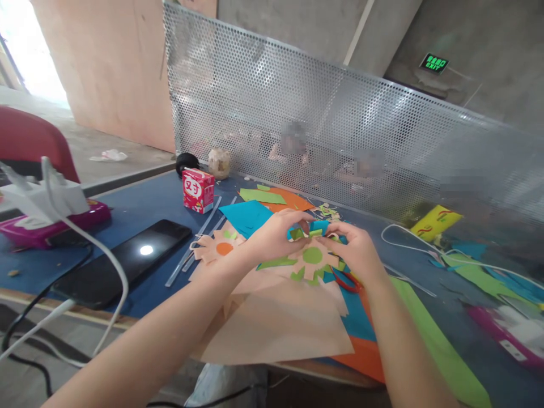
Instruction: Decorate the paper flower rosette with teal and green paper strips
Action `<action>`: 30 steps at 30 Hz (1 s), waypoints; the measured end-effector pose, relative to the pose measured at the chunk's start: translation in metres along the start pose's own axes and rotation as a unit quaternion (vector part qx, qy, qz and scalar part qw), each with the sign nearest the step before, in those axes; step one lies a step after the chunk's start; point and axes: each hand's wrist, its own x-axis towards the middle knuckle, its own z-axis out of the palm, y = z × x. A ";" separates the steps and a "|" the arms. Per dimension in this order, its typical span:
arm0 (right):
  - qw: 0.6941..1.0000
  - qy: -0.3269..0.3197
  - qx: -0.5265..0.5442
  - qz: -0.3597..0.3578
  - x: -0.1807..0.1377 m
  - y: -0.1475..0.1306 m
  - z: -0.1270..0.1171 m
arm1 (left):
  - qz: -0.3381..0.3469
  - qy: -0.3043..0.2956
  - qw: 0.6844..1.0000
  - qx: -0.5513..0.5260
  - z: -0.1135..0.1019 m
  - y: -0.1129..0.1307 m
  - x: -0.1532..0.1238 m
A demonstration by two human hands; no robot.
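Note:
A paper flower [312,256] with a green round centre, peach petals and green outer petals is between my two hands. My left hand [278,235] pinches its upper left side, thumb and fingers curled together. My right hand [351,243] grips its upper right edge. A small blue paper piece [319,226] shows between the fingertips; whether it is attached to the flower I cannot tell. Left of my left wrist lies a second paper flower [223,248] with an orange centre. Beneath the hands is a large peach paper sheet [276,328]. Red-handled scissors [347,281] lie partly hidden by my right hand.
Blue paper [246,218], orange paper [293,199] and green paper [437,340] lie about. To the left are a black phone [127,260], clear sticks [187,260], a red drink carton [198,190] and a power strip [51,221] with cables. A perforated metal divider [255,85] bounds the far side.

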 end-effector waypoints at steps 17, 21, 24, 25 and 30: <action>0.989 -0.042 0.084 0.116 0.019 0.004 0.007 | -0.154 -0.031 0.983 -0.090 0.009 -0.021 0.005; 0.979 -0.100 0.129 0.124 0.027 0.000 0.011 | -0.205 -0.039 0.963 -0.169 0.005 -0.024 0.006; 0.978 -0.118 0.127 0.119 0.026 -0.003 0.011 | -0.227 -0.025 0.953 -0.201 0.000 -0.019 0.008; 0.977 -0.122 0.125 0.121 0.025 -0.004 0.011 | -0.231 -0.017 0.950 -0.209 -0.001 -0.017 0.009; 0.976 -0.134 0.125 0.122 0.021 -0.003 0.011 | -0.259 0.014 0.943 -0.207 0.000 -0.017 0.011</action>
